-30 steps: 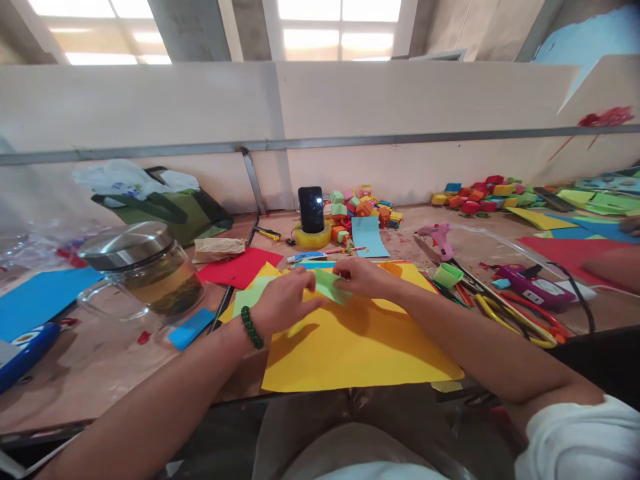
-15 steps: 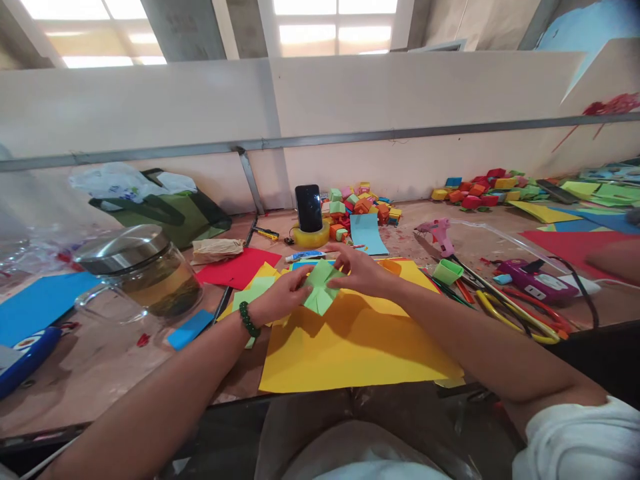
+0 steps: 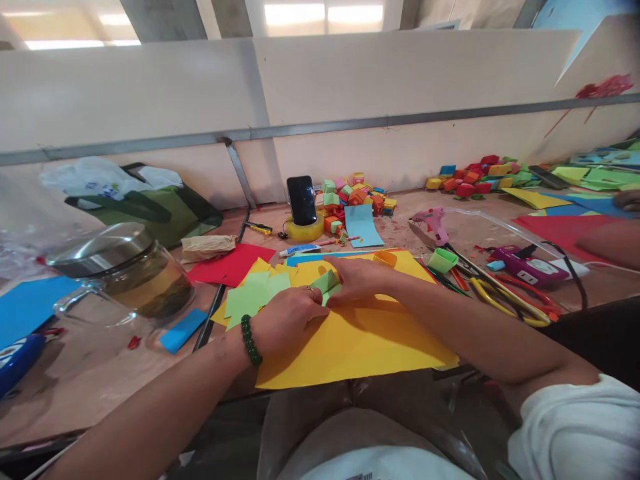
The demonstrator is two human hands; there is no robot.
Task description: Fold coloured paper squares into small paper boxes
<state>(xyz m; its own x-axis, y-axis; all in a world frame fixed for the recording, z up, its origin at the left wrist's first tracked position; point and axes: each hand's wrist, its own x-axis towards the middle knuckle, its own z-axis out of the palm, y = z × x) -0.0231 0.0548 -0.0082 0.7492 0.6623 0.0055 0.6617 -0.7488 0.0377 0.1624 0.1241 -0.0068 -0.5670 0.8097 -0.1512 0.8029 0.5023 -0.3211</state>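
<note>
Between my two hands, over the yellow paper sheets (image 3: 360, 340), is a small piece of light green paper (image 3: 327, 285) with fold lines in it. My left hand (image 3: 290, 313), with a ring and a green bead bracelet, grips its left and lower side with curled fingers. My right hand (image 3: 357, 280) pinches the right edge between thumb and fingers. Part of the paper is hidden behind the fingers. Just left of it lie more light green paper pieces (image 3: 250, 293) on yellow scraps.
A glass teapot (image 3: 135, 280) with a steel lid stands left. A phone (image 3: 301, 200) leans upright on a tape roll (image 3: 305, 230), beside a pile of folded paper cubes (image 3: 357, 197). Right are a pink glue gun (image 3: 435, 223), pliers (image 3: 505, 303) and another person's arm (image 3: 607, 240).
The green paper was spread flatter and now looks folded and narrower. My left hand has come over its lower side, and my right hand has closed in. The view has shifted slightly.
</note>
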